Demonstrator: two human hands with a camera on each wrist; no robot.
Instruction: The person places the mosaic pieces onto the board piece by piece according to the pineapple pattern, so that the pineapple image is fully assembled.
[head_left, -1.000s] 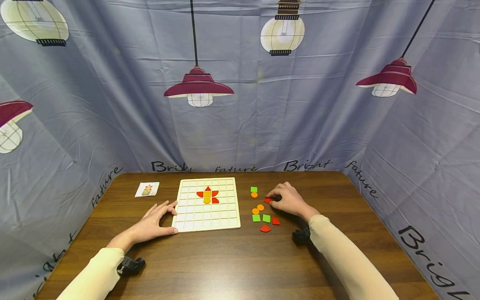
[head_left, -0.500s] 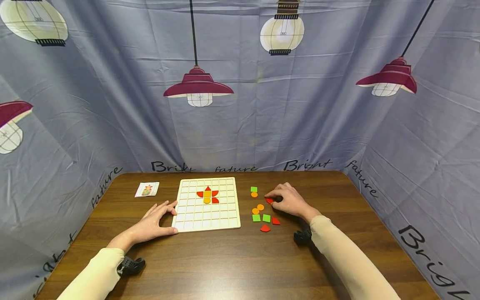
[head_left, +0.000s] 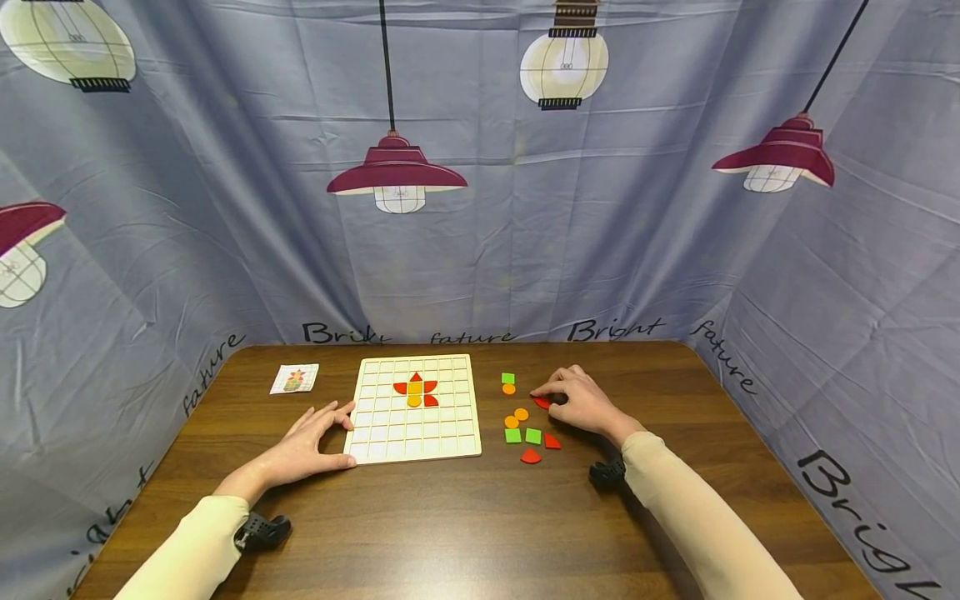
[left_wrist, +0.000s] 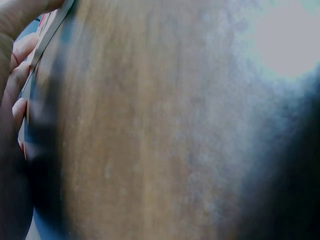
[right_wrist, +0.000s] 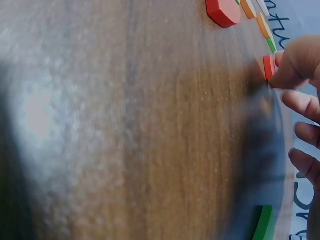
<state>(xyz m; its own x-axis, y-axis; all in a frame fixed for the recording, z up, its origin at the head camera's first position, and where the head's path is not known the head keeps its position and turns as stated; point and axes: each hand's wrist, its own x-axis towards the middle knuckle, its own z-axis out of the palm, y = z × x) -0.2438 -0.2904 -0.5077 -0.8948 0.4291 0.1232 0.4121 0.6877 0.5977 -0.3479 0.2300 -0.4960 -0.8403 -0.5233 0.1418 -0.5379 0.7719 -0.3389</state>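
My left hand (head_left: 303,446) rests spread at the left side of a pale grid board (head_left: 412,437), thumb at its near corner, fingertips on its left edge. A red triangle (head_left: 416,377), red quarter-circles (head_left: 431,402), orange squares (head_left: 415,388) and an orange disc (head_left: 414,402) form a pattern on the board. My right hand (head_left: 585,406) pinches a red piece (head_left: 541,402) low over the table, between thumb and index finger. In the right wrist view this red piece (right_wrist: 269,67) shows at the fingertips, and a dark green piece (right_wrist: 262,225) lies near the hand.
Loose green squares (head_left: 533,436), orange discs (head_left: 521,414) and red pieces (head_left: 531,457) lie between board and right hand. A printed pattern card (head_left: 294,379) lies at the back left. Curtains (head_left: 480,250) hang behind the wooden table (head_left: 450,533).
My right hand has shifted very slightly to the right, and the red piece at its fingertips has moved and turned a little. My left hand and the board stay put.
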